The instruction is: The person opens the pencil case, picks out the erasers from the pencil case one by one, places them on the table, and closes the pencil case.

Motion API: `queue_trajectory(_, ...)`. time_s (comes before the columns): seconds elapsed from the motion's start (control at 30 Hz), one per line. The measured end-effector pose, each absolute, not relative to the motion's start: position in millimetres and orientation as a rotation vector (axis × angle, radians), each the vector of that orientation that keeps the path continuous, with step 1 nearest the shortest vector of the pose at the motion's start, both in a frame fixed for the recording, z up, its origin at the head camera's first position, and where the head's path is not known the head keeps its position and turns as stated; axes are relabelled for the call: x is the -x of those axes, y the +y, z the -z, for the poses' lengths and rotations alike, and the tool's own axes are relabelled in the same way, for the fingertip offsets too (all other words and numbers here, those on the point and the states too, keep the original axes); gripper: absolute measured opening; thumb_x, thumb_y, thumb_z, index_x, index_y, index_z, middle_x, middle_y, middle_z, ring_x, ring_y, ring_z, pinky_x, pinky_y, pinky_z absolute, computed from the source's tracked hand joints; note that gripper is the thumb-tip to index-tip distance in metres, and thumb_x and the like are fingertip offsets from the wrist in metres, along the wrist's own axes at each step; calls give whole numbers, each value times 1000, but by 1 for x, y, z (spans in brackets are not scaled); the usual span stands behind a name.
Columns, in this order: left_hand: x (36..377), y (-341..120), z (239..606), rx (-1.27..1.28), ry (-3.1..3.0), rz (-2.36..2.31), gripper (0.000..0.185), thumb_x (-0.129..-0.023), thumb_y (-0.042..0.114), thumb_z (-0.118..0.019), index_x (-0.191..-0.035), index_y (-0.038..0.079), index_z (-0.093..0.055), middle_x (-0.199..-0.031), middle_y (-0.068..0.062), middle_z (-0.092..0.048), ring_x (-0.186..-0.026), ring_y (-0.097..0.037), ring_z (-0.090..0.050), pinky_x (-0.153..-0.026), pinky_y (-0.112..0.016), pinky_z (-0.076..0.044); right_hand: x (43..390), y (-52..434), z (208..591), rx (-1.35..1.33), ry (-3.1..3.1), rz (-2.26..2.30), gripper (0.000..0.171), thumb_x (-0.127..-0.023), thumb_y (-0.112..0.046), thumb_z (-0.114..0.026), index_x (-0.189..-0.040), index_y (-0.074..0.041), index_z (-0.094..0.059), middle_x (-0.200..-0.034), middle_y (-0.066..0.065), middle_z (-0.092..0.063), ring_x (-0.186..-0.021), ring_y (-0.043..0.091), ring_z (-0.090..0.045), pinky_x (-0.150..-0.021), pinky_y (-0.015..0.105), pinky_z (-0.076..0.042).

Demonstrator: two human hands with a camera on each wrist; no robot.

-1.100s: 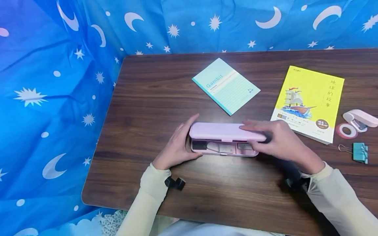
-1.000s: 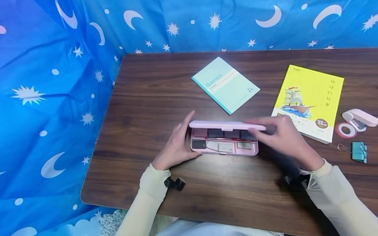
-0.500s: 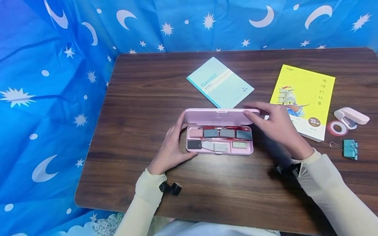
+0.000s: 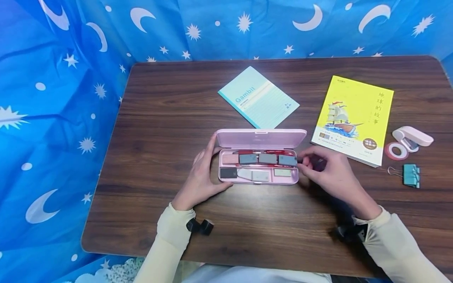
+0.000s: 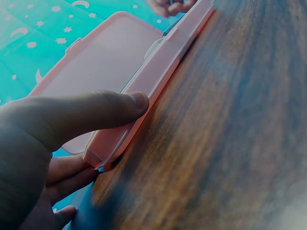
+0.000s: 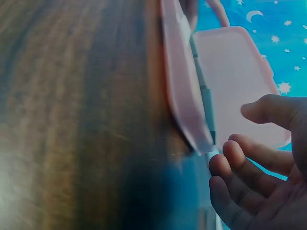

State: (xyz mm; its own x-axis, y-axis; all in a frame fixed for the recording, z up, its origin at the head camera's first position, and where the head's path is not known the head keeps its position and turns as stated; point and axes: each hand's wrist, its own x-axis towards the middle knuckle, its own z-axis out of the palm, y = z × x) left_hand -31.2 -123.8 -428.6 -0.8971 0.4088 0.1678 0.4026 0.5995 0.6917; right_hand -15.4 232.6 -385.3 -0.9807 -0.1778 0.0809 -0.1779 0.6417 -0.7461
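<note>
A pink pencil case lies open at the middle of the wooden table, its lid tilted back. Inside are several grey blocks, a red pen and small cards. My left hand grips the case's left end, thumb along the front wall and fingers behind. My right hand sits at the case's right end with fingers loosely curled and nothing in them. In the right wrist view those fingers hover beside the case.
A teal notebook lies behind the case. A yellow book is to the right, then a white stapler, a red tape roll and a teal binder clip. Blue star-patterned cloth surrounds the table.
My right hand swung the lid up and back, let go of it, and came down to the case's right end. My left hand kept its hold.
</note>
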Motion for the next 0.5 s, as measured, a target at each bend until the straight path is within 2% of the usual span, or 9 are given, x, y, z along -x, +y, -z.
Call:
queue_trajectory(0.13, 34, -125, 427, -722, 2802, -1205, 138, -67, 32, -95, -163, 26, 3, -150, -2, -52, -139, -20, -42, -120, -52, -23, 18, 232, 393, -378, -2852, -1274, 23, -85, -5, -80, -107, -10, -74, -80, -2, -61, -65, 11, -55, -57, 17, -45)
queue_trajectory(0.5, 31, -125, 428, -691, 2790, -1204, 137, -68, 32, -95, -163, 29, 4, -152, 1, -50, -141, -18, -40, -121, -52, -22, 21, 229, 404, -437, -2851, -1179, 25, -81, -5, -82, -104, -12, -73, -79, -3, -61, -65, 7, -55, -57, 17, -42)
